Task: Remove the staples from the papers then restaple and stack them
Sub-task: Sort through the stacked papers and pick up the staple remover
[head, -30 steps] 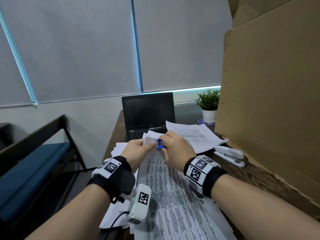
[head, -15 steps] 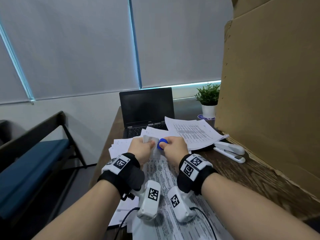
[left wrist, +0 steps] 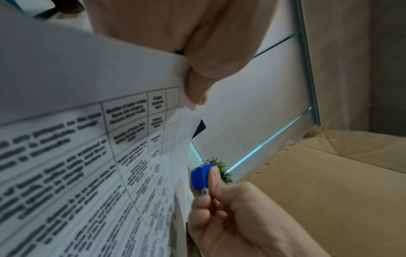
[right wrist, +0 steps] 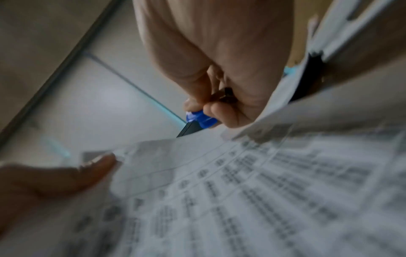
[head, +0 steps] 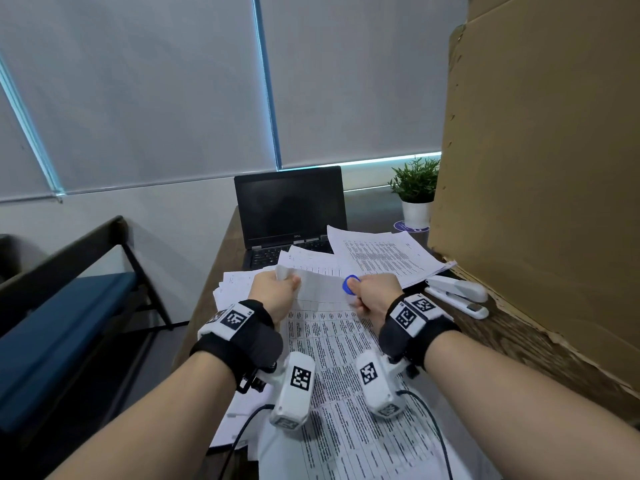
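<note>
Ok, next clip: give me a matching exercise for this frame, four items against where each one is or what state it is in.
Things:
1. blue staple remover
2. white stapler
3. laptop
4. potted plant

Places or states:
A. lying untouched on the desk beside the cardboard
B. open, screen dark, at the far end of the desk
C. pinched in the right hand
D. standing at the far right of the desk, by the cardboard

Pairs: 1-C, 2-A, 3-B, 4-D

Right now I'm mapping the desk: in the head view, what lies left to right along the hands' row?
Left hand pinching the printed paper corner → blue plastic staple remover → right hand → white stapler → brown cardboard sheet.
</note>
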The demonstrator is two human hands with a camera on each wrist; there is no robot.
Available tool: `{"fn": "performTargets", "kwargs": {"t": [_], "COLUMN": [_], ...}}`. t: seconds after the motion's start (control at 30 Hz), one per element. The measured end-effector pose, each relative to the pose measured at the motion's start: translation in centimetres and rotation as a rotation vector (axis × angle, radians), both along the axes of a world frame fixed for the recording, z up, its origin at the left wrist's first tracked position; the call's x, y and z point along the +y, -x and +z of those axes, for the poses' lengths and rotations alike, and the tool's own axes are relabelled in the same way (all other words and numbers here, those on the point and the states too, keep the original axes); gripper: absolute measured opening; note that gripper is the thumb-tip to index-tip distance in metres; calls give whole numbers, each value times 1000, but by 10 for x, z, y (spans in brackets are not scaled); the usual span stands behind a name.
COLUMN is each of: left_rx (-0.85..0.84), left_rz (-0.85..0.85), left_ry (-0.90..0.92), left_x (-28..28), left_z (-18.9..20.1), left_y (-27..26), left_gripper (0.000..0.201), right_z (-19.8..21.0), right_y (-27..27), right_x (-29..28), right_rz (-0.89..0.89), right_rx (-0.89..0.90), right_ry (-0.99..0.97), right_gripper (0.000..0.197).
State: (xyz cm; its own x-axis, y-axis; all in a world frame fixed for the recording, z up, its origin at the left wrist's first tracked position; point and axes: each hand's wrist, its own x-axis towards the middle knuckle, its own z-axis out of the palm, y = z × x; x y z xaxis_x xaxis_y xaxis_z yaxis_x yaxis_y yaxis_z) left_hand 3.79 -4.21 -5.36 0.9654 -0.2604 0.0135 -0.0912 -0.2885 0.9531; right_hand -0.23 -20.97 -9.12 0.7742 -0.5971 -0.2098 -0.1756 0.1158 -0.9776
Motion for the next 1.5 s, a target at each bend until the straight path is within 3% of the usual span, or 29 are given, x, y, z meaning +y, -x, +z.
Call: {"fn": "performTargets", "kwargs": {"t": [0.17,0.3,0.43,0.6,0.73,0.83,0.97,1.1,1.2,1.3,1.33,1.4,1.5], "left_rx": [1,31,95,149,147,153,157,139,133,130,128,129,136], "left_rz": [39,34,37,-7,-23,-30,-40,-34,-33,-38,-43,-48,-44], "left_ry": [-87,-156,-262,-459,-543,-434,-264,-157,-98,-54,-43,-25,12], "left_x": [-1,2,11,27,38,43,44,40,37,33,32,31,30], "left_z": [1,-1,-6,-10,-16,-16,-9,-1,3,5,6,8,11], "left_y": [1,0,3,8,1,-2,4,7,8,7,7,8,8], "left_gripper": [25,26,44,25,25,16,22,26,27,30,31,34,34], "right_z": [1,3,-1,-2,0,1,9,17,13,8,10,14,16], "right_y": [23,45,59,67,68,67,64,65,65,69,71,77,78], "right_x": [-29,-44,-54,-56,-52,-48,-34,-14,0,10,11,5,-21], "right_rz": [177,314,330,337,350,256,223,295,519,692,731,769,630], "right_rx": [373,622,688,714,677,583,469,277,99,63,108,277,428], "right_ry": [726,987,1034,1079,1130,1169,1126,916,606,412,435,706,1016], "right_gripper": [26,28,33,32,29,22,26,30,25,27,32,38,42]}}
